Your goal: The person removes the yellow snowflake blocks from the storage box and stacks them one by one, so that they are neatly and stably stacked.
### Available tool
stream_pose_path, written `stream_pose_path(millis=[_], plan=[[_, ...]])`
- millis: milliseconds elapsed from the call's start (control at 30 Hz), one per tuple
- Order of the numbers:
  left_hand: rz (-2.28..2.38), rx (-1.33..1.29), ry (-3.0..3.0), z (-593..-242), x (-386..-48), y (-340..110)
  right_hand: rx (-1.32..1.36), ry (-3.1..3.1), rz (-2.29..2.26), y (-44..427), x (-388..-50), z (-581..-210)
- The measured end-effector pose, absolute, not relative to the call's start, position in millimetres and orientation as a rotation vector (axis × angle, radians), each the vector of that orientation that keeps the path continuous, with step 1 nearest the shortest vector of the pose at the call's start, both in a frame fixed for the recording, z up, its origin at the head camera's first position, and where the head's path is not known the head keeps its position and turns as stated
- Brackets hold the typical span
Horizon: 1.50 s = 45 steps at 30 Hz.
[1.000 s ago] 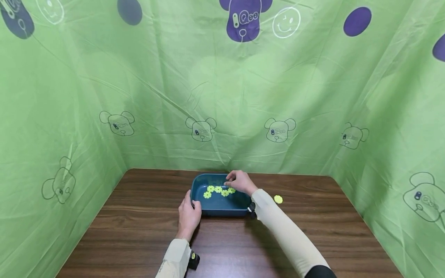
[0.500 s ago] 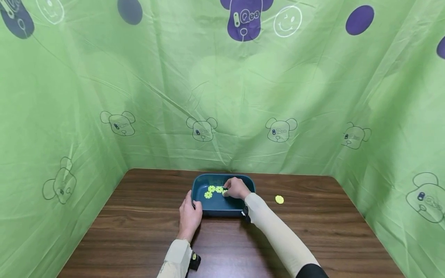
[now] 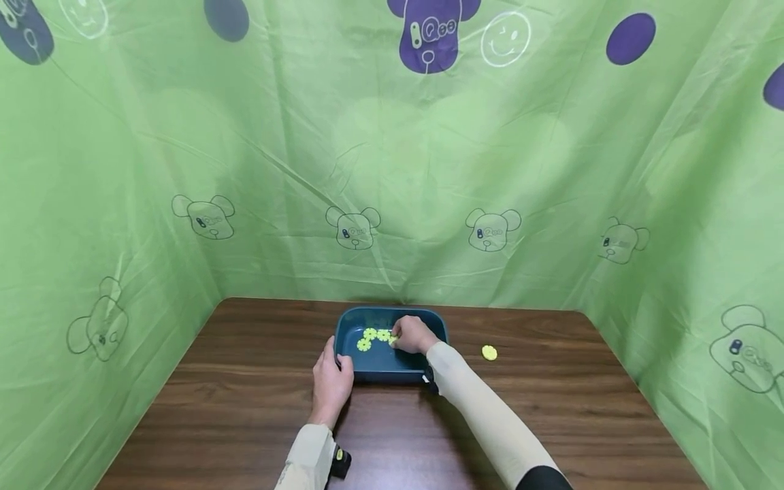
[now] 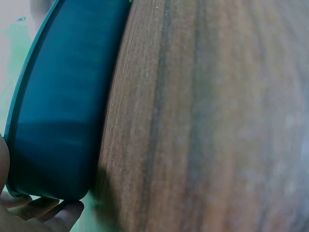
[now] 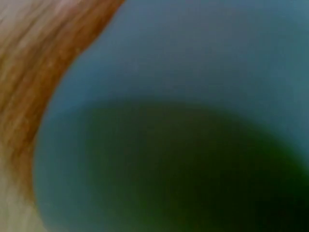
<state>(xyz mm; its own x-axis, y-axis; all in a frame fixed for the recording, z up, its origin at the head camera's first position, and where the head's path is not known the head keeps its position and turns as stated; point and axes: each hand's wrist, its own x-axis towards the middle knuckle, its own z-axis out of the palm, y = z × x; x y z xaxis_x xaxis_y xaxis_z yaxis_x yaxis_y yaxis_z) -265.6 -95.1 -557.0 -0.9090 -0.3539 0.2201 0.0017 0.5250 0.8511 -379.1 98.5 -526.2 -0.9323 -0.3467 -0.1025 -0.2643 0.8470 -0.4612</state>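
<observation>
A dark teal rectangular tray (image 3: 392,376) lies on the table, with several yellow-green flower-shaped pieces (image 3: 364,345) in a zigzag row on its floor. My left hand (image 3: 331,384) grips the tray's left end, thumb on the near side; in the left wrist view its fingers (image 4: 65,216) bend round the tray's corner (image 4: 53,159). Inside the tray my right hand (image 3: 414,335) has its fingertips down on a piece at the row's right end, partly covering it. The right wrist view shows only the blurred tray (image 5: 193,58), without fingers.
A single round yellow piece (image 3: 489,352) lies on the brown wooden table (image 3: 551,408) to the right of the tray. Green printed cloth (image 3: 416,163) hangs behind the table and on both sides.
From above the tray's far part, my right hand has come down and nearer, onto the right end of the row, where it covers pieces seen before. My left hand keeps its grip.
</observation>
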Motion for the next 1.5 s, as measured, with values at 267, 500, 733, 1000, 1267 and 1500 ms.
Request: stream_pose_path(millis=[267,500,733,1000,1267,1500], plan=[[-1.333,0.269,-2.408,-555.3,-264.4,-94.5,-0.471,2.827,-0.659,98.0,-377.0,-525.6],[-1.346,0.274,-2.412,-555.2,-264.1,-92.9,-0.502,2.867,-0.67,100.7,-373.7,-527.4],[-1.338,0.277,-2.412,-554.9,-264.3,-92.6,-0.492,2.895,-0.644,101.5,-373.0,-527.3],[-1.339,0.278,-2.406,-554.2,-264.6,-92.4,-0.527,2.935,-0.664,103.2,-373.1,-527.1],[-1.341,0.289,-2.396,-555.5,-263.1,-94.8,-0.561,2.96,-0.652,102.3,-369.5,-524.6],[-1.339,0.299,-2.4,-556.4,-263.7,-96.1,-0.639,2.999,-0.71,107.2,-364.9,-520.4]])
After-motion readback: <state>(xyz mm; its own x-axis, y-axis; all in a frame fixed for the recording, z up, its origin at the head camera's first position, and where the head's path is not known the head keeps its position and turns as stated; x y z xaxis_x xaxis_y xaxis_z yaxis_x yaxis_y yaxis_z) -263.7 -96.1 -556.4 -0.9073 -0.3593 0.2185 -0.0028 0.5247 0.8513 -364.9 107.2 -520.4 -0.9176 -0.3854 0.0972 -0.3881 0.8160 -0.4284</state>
